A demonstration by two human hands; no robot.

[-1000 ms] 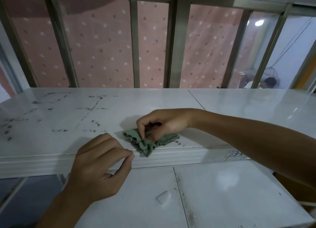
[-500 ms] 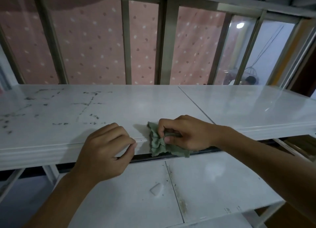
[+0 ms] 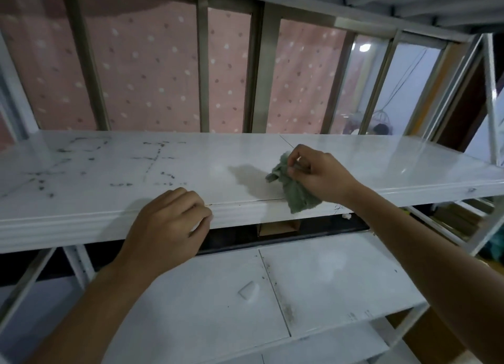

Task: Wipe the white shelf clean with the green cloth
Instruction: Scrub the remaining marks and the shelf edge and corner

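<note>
green cloth [image 3: 297, 192]: bunched, and held by the right grip [image 3: 319, 172], which grasps it between thumb and curled fingertips. the upper part of the cloth lies on top of the white shelf [image 3: 109, 167]. its lower part hangs over the shelf's front edge, directly below the right grip.

left grip [image 3: 169, 227]: clenched, fingers curled in, holding nothing. it rests on the front edge of the shelf, with the thumb against the front lip. it is well apart from the cloth, on the left of the right grip.

shelf surface: dark marks [image 3: 152, 170] in broken lines and specks lie beyond the left grip and extend further left. the area between the right grip and these marks is plain white and carries the cloth's shadow. a thin seam crosses the surface just beyond the right grip.

below both grips: a lower shelf [image 3: 327, 276], white, with specks of dirt along its panel joint. a small white piece [image 3: 246, 290] lies on it. a cardboard box [image 3: 275, 228] shows in the gap between the two shelves, under the cloth.

beyond both grips: metal window bars [image 3: 203, 66], with a pink dotted curtain [image 3: 141, 72] behind them.
</note>
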